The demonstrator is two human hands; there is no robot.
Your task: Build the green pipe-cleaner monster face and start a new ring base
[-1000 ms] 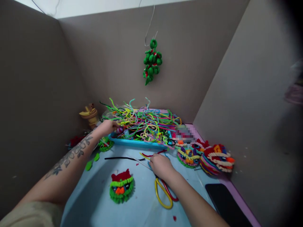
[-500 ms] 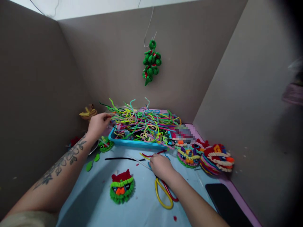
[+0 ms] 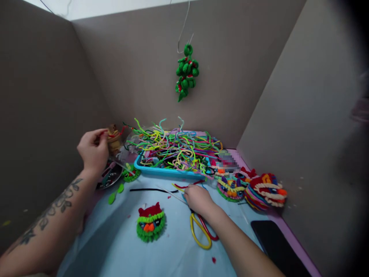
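Note:
My left hand (image 3: 93,150) is raised at the left, its thumb and fingers pinched on a red pipe cleaner (image 3: 121,132) that trails to the right. My right hand (image 3: 198,198) rests on the blue table cover with curled fingers, and what lies under them is hidden. Around its fingertips are a red pipe cleaner piece (image 3: 198,183), a yellow one (image 3: 179,187) and a thin white stick (image 3: 170,193). Scissors (image 3: 198,234) with one yellow and one red handle lie just below that hand. A green and red pipe-cleaner animal head (image 3: 150,223) sits at front centre.
A blue tray (image 3: 170,173) heaped with colourful pipe cleaners (image 3: 175,142) stands at the back. More pipe-cleaner heads (image 3: 266,192) and a black phone (image 3: 276,246) are on the right. On the left are a metal dish (image 3: 111,179) and green leaf shapes (image 3: 115,194). A green ornament (image 3: 187,73) hangs above.
My left hand has moved left, away from the pipe cleaner heap, and a red pipe cleaner now shows in its fingers. My right hand stays by the scissors.

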